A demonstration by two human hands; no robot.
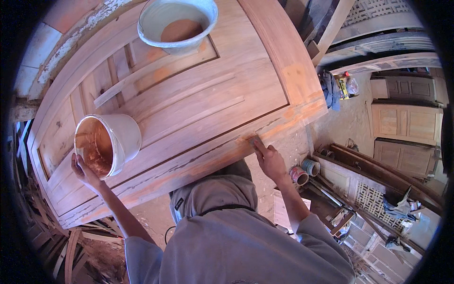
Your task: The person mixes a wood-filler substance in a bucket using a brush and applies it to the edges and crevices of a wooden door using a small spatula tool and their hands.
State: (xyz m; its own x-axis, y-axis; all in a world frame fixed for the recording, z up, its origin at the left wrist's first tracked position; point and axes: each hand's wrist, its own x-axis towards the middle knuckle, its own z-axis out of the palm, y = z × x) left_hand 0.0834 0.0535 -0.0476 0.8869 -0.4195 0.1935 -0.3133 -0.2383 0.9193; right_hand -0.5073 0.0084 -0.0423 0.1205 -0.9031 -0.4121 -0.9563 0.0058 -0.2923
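Observation:
A large wooden door panel (189,111) lies flat in front of me, with orange-brown filler smeared along its near edge and right end. My left hand (86,173) grips the rim of a white bucket (128,135), which is tilted toward me on the panel. Reddish-brown paste coats the bucket's inside. My right hand (273,163) is closed around a small flat scraper (256,141). The blade touches the near edge of the panel, beside a dark crack line and orange filler.
On the panel's far side stands a pale basin (177,19) holding brown powder. Two paint-stained cans (299,175) sit on the floor to the right. Scrap wood strips (71,253) pile up at lower left. More panelled doors (404,124) lean at the far right.

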